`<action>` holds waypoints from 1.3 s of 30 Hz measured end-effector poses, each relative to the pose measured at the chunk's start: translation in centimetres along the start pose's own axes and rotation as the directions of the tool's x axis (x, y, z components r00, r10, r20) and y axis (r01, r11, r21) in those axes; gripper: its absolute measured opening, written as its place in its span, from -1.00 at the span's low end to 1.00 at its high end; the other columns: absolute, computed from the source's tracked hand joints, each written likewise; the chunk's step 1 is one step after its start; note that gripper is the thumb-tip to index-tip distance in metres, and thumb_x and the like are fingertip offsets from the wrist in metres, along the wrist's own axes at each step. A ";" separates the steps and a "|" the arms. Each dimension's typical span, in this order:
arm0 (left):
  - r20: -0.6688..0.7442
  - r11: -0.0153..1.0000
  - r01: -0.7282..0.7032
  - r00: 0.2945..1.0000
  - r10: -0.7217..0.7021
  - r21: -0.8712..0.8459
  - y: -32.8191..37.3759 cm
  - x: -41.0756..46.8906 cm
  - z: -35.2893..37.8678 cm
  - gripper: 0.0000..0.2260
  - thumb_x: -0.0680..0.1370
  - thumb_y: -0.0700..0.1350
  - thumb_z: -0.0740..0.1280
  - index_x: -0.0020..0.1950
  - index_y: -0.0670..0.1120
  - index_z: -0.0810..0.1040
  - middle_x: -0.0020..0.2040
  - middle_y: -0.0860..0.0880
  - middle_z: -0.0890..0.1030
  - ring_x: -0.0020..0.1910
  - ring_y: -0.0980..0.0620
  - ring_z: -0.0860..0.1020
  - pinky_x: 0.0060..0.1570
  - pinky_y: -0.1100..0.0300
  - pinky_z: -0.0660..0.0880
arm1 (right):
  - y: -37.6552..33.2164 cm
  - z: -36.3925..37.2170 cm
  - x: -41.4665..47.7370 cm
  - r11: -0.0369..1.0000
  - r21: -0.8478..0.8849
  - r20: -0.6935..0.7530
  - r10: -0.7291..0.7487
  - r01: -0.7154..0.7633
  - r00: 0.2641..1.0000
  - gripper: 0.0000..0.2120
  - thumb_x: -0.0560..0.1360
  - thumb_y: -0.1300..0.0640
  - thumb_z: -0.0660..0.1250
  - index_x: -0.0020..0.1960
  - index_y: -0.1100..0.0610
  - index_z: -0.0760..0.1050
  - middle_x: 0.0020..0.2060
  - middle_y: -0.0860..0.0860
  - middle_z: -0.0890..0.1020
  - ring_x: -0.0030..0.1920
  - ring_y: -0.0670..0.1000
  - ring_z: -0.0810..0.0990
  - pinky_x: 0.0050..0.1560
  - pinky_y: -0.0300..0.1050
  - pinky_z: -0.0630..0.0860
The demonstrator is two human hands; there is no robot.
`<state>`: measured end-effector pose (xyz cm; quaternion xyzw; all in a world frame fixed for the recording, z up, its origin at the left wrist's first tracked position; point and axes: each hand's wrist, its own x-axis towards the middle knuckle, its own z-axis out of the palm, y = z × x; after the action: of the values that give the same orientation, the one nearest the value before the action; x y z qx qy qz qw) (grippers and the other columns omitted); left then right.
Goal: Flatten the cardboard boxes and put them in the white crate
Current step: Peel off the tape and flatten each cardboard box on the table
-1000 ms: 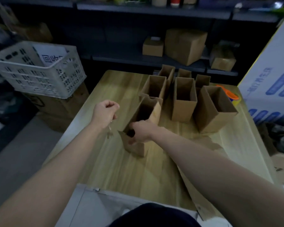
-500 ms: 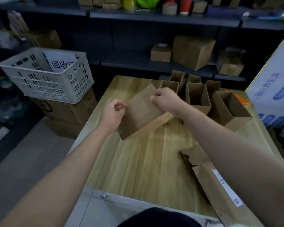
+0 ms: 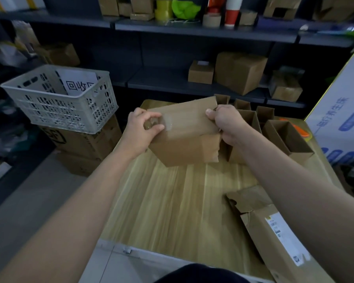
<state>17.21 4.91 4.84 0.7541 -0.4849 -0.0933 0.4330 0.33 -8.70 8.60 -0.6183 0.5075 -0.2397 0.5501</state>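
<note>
- Holding the box (image 3: 184, 137) by its two ends, both hands kept it tilted over the far part of the table (image 3: 172, 201); whether its lower edge touched the wood could not be told.
- Left hand (image 3: 143, 129) curled round the left end, by a strip of clear tape (image 3: 168, 121); right hand (image 3: 225, 123) pinched the right edge, thumb on top.
- It looked light and thin-walled: stiff across the panels, likely to fold along its creases, dry enough not to slip.
- Opposite edges seemed the best hold, so a push would skew it flat; the tape probably needed peeling first.
- Other open boxes (image 3: 286, 139) stood upright just behind and to its right.
- The crate (image 3: 59, 101) sat well to the left, on stacked cartons (image 3: 84, 139), with a printed sheet inside.
</note>
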 end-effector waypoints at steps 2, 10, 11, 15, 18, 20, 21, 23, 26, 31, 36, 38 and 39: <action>0.123 0.999 0.025 0.992 -0.022 -0.027 0.0 0.0 -0.6 -0.62 0.45 -0.03 0.45 0.26 0.03 0.51 0.12 0.03 0.36 0.14 0.12 0.32 0.12 0.36 0.25 | 0.3 -0.2 0.1 0.998 0.030 -0.011 0.053 -0.053 0.999 -0.74 0.58 0.09 0.26 0.23 0.17 0.44 0.05 0.12 0.57 0.06 0.13 0.55 0.17 0.13 0.50; 0.287 0.995 -0.003 0.958 -0.025 0.099 -1.1 0.0 -0.3 -0.62 0.48 -0.09 0.43 0.29 -0.03 0.51 0.10 0.04 0.37 0.06 0.11 0.42 0.02 0.37 0.33 | 4.0 -0.4 -0.6 0.964 0.183 0.001 0.197 -0.193 0.980 -0.73 0.59 0.16 0.25 0.27 0.19 0.42 0.00 0.08 0.56 -0.03 0.08 0.53 -0.23 -0.05 0.46; 0.321 0.990 -0.014 0.946 -0.033 0.142 -1.3 0.0 -0.2 -0.62 0.49 -0.09 0.42 0.30 -0.04 0.50 0.09 0.05 0.36 0.03 0.11 0.42 -0.06 0.39 0.33 | 4.6 -0.3 -0.6 0.962 0.180 0.006 0.207 -0.205 0.978 -0.71 0.59 0.16 0.25 0.28 0.21 0.42 0.00 0.08 0.56 -0.03 0.08 0.52 -0.23 -0.05 0.45; 0.459 0.950 -0.079 0.885 -0.073 0.304 -1.9 -0.3 0.1 -0.63 0.52 -0.10 0.38 0.32 -0.06 0.49 0.08 0.07 0.32 0.01 0.07 0.43 -0.06 0.20 0.43 | 6.6 0.3 -0.8 0.959 0.153 -0.002 0.242 -0.238 0.970 -0.65 0.58 0.15 0.27 0.34 0.23 0.39 0.09 0.11 0.56 0.03 0.09 0.52 -0.12 -0.05 0.46; 0.526 0.917 -0.115 0.843 -0.113 0.382 -2.8 -0.6 0.4 -0.65 0.53 -0.11 0.37 0.31 -0.07 0.49 0.07 0.06 0.32 -0.06 0.04 0.44 -0.04 0.14 0.45 | 8.0 0.7 -0.9 0.951 0.150 0.003 0.275 -0.272 0.961 -0.65 0.58 0.15 0.26 0.34 0.23 0.40 0.11 0.10 0.55 0.05 0.08 0.51 -0.04 -0.04 0.46; 0.561 0.904 -0.127 0.816 -0.139 0.408 -3.6 -0.9 0.7 -0.67 0.54 -0.12 0.35 0.30 -0.07 0.50 0.08 0.05 0.34 -0.08 0.06 0.42 -0.11 0.21 0.37 | 8.8 1.2 -1.1 0.942 0.147 0.005 0.303 -0.300 0.953 -0.64 0.58 0.16 0.26 0.35 0.22 0.38 0.14 0.11 0.53 0.09 0.10 0.49 0.04 -0.01 0.45; 0.582 0.897 -0.139 0.800 -0.148 0.419 -4.0 -1.1 0.9 -0.67 0.53 -0.12 0.36 0.30 -0.08 0.51 0.08 0.04 0.35 -0.06 0.07 0.41 -0.10 0.25 0.32 | 9.3 1.4 -1.1 0.937 0.145 0.005 0.321 -0.318 0.947 -0.63 0.58 0.16 0.26 0.36 0.22 0.37 0.15 0.11 0.52 0.11 0.11 0.48 0.06 -0.01 0.44; 0.617 0.890 -0.167 0.773 -0.150 0.425 -4.8 -1.5 1.4 -0.67 0.53 -0.10 0.37 0.28 -0.09 0.53 0.06 0.04 0.36 -0.02 0.07 0.41 -0.07 0.30 0.28 | 10.1 1.6 -1.3 0.926 0.136 0.001 0.355 -0.352 0.935 -0.62 0.58 0.17 0.26 0.38 0.23 0.36 0.15 0.11 0.50 0.12 0.11 0.47 0.10 0.00 0.42; 0.630 0.892 -0.190 0.766 -0.126 0.410 -5.1 -1.6 1.8 -0.70 0.53 -0.07 0.37 0.25 -0.10 0.56 0.01 0.05 0.38 -0.03 0.02 0.46 -0.03 0.18 0.39 | 10.6 1.5 -1.2 0.919 0.128 -0.013 0.377 -0.372 0.926 -0.63 0.59 0.16 0.25 0.36 0.24 0.36 0.11 0.09 0.50 0.08 0.09 0.45 0.08 -0.02 0.40; 0.686 0.839 -0.317 0.722 -0.089 0.443 -4.0 -1.6 2.7 -0.76 0.56 -0.06 0.32 0.18 -0.13 0.56 0.06 0.02 0.38 -0.30 0.17 0.36 -0.29 0.28 0.25 | 11.3 1.7 -0.8 0.944 0.001 -0.109 0.327 -0.329 0.939 -0.61 0.59 0.14 0.24 0.38 0.23 0.30 0.21 0.13 0.49 0.13 0.11 0.46 0.08 -0.02 0.41; 0.689 0.815 -0.374 0.723 -0.043 0.443 -4.3 -2.7 3.1 -0.76 0.57 -0.06 0.30 0.19 -0.12 0.55 0.04 0.04 0.35 -0.22 0.08 0.39 -0.11 0.17 0.38 | 11.0 2.9 -1.0 0.643 -0.756 0.041 -0.137 0.120 0.990 -0.08 0.42 -0.08 0.43 0.56 0.00 -0.09 0.54 0.07 -0.02 0.52 0.21 -0.05 0.46 0.25 -0.02; 0.682 0.809 -0.383 0.730 -0.030 0.446 -4.5 -3.0 3.1 -0.77 0.57 -0.06 0.29 0.17 -0.12 0.56 0.05 0.03 0.37 -0.24 0.07 0.38 -0.11 0.15 0.40 | 10.7 3.4 -0.9 0.483 -0.826 0.323 -0.015 0.290 0.946 0.03 0.35 -0.19 0.46 0.56 -0.06 -0.13 0.55 0.00 -0.08 0.53 0.17 -0.21 0.45 0.32 -0.21; 0.680 0.806 -0.390 0.733 -0.021 0.446 -4.5 -3.1 3.1 -0.78 0.57 -0.06 0.29 0.17 -0.12 0.56 0.06 0.02 0.38 -0.25 0.06 0.38 -0.12 0.15 0.40 | 10.6 3.4 -0.7 0.410 -0.852 0.389 0.078 0.326 0.918 0.09 0.31 -0.21 0.49 0.56 -0.07 -0.17 0.55 -0.03 -0.12 0.52 0.17 -0.27 0.43 0.34 -0.27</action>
<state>16.83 6.40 -1.23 0.7101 -0.6861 -0.1586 0.0010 -0.90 -5.30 -2.00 -0.8854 0.3938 0.1513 0.1950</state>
